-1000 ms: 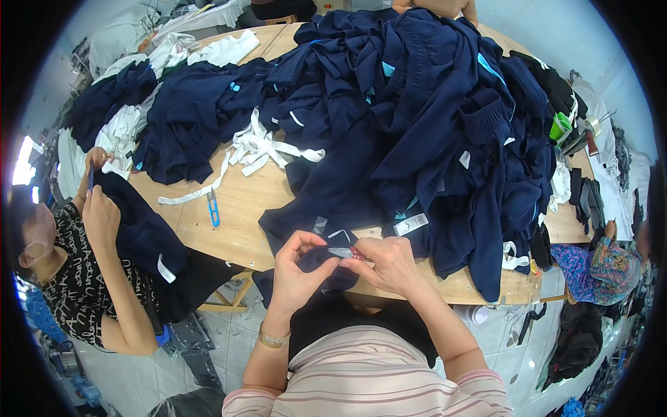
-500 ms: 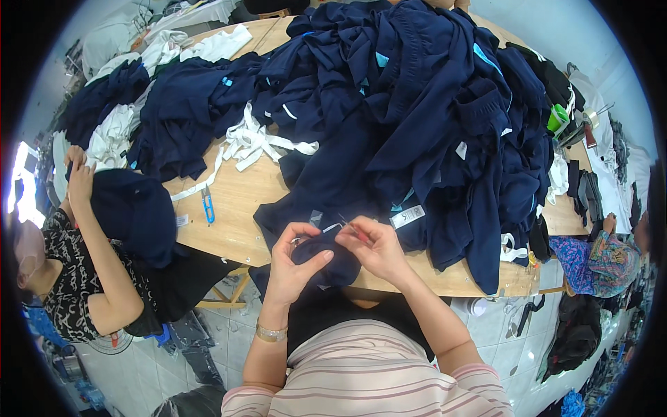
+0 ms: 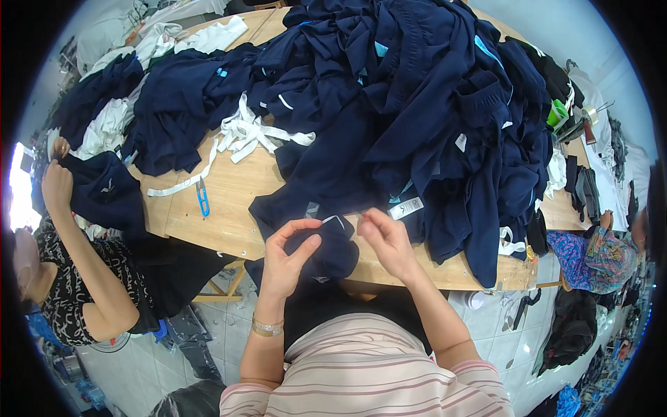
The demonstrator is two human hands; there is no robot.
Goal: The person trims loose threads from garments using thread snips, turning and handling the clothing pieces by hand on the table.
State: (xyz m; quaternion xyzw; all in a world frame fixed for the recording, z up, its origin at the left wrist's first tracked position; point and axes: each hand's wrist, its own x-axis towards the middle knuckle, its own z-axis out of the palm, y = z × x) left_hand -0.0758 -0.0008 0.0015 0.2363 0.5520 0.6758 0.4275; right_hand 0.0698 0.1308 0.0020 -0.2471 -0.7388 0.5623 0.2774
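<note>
Left hand (image 3: 281, 263) touches the navy garment (image 3: 338, 256); right hand (image 3: 389, 244) hovers apart; grips unclear. Likely soft, light: pinch its edge.

A pale wooden surface (image 3: 226, 226) carries a big pile of navy garments (image 3: 417, 125). Left of that pile lie a tangle of white tape (image 3: 246, 132), partly touching it, then blue-handled snips (image 3: 202, 198) and a trailing white strip (image 3: 182, 187). Beyond these, still left of the pile, is a smaller navy heap (image 3: 177, 97). A white loop (image 3: 512, 243) sits just right of the pile's near end.
</note>
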